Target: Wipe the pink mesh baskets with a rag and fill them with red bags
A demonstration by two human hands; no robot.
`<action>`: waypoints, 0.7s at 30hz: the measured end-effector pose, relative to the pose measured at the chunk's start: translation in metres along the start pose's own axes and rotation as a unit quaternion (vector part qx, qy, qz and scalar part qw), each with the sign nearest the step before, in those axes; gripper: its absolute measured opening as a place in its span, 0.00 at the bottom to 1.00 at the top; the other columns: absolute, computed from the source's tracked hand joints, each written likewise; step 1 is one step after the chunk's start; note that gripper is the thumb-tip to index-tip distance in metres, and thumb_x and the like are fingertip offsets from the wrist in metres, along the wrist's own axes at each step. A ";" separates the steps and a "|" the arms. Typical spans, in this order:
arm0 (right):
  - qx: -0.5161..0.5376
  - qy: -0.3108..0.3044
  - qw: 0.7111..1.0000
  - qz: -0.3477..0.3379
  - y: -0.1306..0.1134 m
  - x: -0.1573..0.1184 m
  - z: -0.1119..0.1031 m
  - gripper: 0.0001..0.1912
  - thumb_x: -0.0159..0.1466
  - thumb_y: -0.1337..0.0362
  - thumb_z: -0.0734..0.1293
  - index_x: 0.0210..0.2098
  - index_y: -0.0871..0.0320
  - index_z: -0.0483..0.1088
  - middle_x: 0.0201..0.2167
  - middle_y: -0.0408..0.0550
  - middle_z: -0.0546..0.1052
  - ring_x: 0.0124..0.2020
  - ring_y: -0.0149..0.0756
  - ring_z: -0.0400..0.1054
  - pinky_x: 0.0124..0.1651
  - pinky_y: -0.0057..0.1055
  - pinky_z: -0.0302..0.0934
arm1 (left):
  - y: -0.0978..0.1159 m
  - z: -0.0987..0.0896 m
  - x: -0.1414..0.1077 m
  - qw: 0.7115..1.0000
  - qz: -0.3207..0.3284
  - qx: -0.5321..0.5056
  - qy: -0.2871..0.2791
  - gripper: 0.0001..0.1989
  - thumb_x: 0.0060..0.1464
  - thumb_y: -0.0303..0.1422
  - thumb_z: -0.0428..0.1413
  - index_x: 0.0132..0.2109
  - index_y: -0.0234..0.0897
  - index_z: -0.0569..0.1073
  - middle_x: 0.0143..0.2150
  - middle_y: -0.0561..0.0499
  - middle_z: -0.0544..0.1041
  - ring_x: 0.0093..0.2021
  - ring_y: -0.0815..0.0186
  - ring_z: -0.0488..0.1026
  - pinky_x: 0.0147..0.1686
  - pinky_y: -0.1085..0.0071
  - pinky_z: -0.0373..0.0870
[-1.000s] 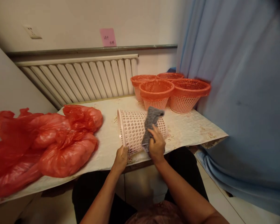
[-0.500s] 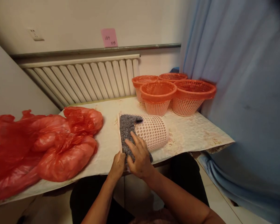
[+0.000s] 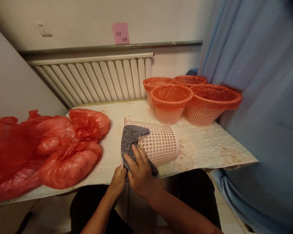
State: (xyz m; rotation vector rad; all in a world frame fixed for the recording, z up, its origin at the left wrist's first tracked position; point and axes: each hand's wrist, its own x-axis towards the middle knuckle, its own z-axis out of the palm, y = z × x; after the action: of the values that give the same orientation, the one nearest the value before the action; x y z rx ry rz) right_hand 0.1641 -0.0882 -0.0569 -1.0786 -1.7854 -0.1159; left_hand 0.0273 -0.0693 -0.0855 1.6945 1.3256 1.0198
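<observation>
A pale pink perforated basket lies on its side on the table, its wide rim facing left and its base to the right. Draped over the rim end is a dark grey cloth. My left hand grips the near lower part of the basket's rim, thumb on top. With fingers spread, my right hand presses flat on the cloth against the basket's side. The inside of the basket faces away from view.
Several upright baskets lined with red bags stand at the back right. Filled red plastic bags cover the left of the table. A blue curtain hangs at right, a radiator behind.
My right hand and the cloth have shifted slightly left and down over the basket's rim. The view has moved a little, and the basket shows slightly more tilted.
</observation>
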 end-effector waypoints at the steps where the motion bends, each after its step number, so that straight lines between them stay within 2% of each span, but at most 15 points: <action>1: 0.003 0.000 1.000 -0.001 0.001 -0.001 0.001 0.26 0.60 0.71 0.60 0.59 0.57 0.62 0.66 0.56 0.55 0.66 0.49 0.48 0.64 0.54 0.53 | -0.003 0.000 0.000 1.000 0.000 -0.002 0.001 0.31 0.54 0.57 0.41 0.32 0.34 0.74 0.30 0.45 0.76 0.33 0.58 0.71 0.38 0.65 0.71; 7: 0.007 -0.007 1.000 -0.010 0.004 -0.005 0.001 0.27 0.59 0.71 0.60 0.58 0.57 0.63 0.65 0.55 0.56 0.66 0.49 0.49 0.64 0.53 0.53 | -0.015 -0.001 -0.002 1.000 -0.005 -0.007 0.001 0.32 0.55 0.56 0.42 0.36 0.33 0.76 0.34 0.43 0.78 0.36 0.57 0.72 0.43 0.63 0.71; 21: 0.013 -0.027 0.999 -0.022 0.009 -0.009 0.005 0.28 0.57 0.72 0.61 0.58 0.58 0.63 0.66 0.55 0.55 0.66 0.52 0.49 0.63 0.55 0.54 | -0.017 0.000 -0.005 0.999 -0.012 -0.039 -0.023 0.33 0.59 0.54 0.40 0.53 0.31 0.73 0.47 0.43 0.78 0.47 0.54 0.73 0.51 0.63 0.69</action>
State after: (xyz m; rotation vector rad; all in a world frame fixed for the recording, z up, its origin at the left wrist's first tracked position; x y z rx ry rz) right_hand 0.1680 -0.0860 -0.0693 -1.0342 -1.8548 -0.0909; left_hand 0.0202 -0.0706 -0.1013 1.6302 1.2580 0.9996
